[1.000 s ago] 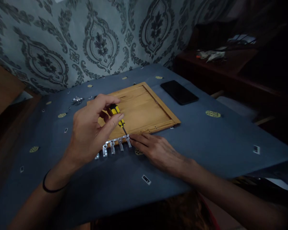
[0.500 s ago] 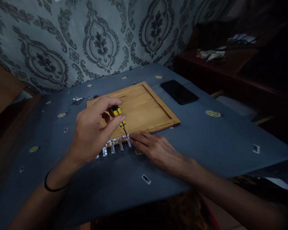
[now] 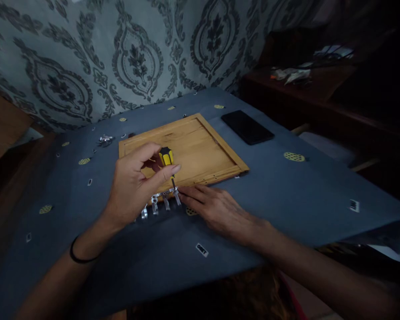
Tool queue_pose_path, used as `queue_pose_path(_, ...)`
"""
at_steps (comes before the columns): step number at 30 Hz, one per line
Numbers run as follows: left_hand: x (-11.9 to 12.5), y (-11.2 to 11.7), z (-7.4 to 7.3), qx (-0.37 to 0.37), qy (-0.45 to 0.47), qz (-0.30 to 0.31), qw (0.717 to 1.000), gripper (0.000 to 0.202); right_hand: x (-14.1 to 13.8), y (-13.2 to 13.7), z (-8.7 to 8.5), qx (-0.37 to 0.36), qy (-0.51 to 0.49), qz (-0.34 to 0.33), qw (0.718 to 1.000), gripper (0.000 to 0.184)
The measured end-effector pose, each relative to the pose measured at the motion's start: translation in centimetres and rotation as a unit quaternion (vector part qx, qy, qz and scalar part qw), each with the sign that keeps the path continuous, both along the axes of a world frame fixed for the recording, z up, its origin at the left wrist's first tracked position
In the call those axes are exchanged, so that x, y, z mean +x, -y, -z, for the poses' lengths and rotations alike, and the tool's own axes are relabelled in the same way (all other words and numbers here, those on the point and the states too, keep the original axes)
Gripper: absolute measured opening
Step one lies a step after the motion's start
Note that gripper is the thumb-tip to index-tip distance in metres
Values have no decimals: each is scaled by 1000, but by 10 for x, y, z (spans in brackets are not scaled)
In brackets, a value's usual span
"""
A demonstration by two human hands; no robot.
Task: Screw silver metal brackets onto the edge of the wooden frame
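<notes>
My left hand (image 3: pixel 135 186) pinches the yellow-and-black handle of a small screwdriver (image 3: pixel 167 161), its shaft pointing down onto a metal bracket (image 3: pixel 176 195) at the near edge of a wooden frame (image 3: pixel 200 149). Several more shiny brackets (image 3: pixel 155 204) stick out in a row along that edge. My right hand (image 3: pixel 216 206) lies flat on the blue cloth, fingertips pressing next to the bracket under the screwdriver tip.
A black phone (image 3: pixel 247 127) lies on the blue tablecloth (image 3: pixel 286 195) beyond the frame's right corner. Loose metal hardware (image 3: pixel 105 140) sits at the far left. A dark wooden side table (image 3: pixel 306 89) with papers stands to the right; patterned wallpaper rises behind.
My left hand has turned the screwdriver, tilting the handle more upright and shifting slightly right. My right hand stays in place by the bracket.
</notes>
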State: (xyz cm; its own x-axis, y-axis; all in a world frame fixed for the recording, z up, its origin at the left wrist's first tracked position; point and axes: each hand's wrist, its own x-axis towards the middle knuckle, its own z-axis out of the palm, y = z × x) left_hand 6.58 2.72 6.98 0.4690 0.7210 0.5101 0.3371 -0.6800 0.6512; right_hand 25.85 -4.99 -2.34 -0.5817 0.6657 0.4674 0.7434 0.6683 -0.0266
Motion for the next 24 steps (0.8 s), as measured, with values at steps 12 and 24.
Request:
queue_pose_path(12,-15,3,-25,9,-17,-22,1000,21,0,0,-3,-18,-4,3,1000,42)
queue_pose_path(24,-14,7,-23,63,-90,2,994,19,-1,0,-2,-28,-6,3,1000,46)
